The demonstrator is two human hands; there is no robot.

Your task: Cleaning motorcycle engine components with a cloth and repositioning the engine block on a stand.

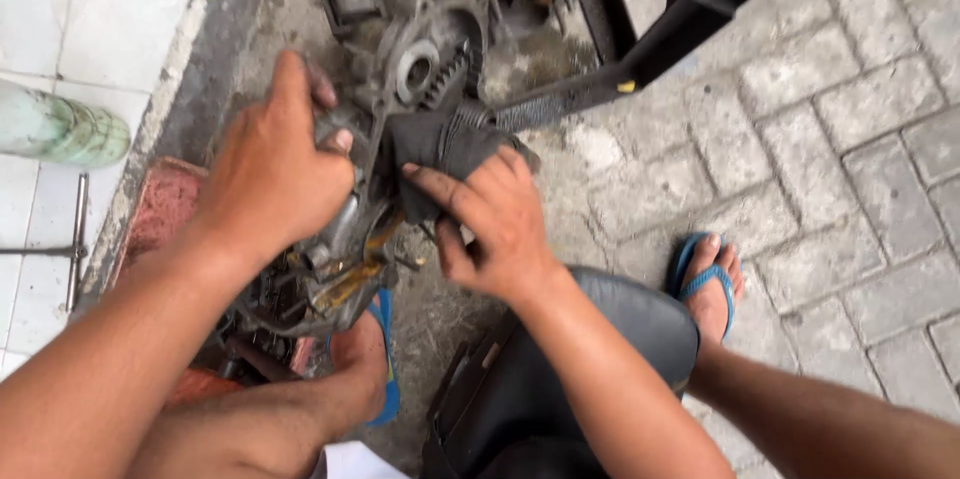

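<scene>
My left hand [270, 174] grips the greasy engine casing [400, 109] at its left edge; my right hand [495, 224] clamps a dark rag [440, 144] against its near side. Open brick paving [850, 139] lies right; a raised tile kerb [190, 89] hems the left.

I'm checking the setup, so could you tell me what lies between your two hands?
In the head view, a grimy metal engine part and a dark rag.
</scene>
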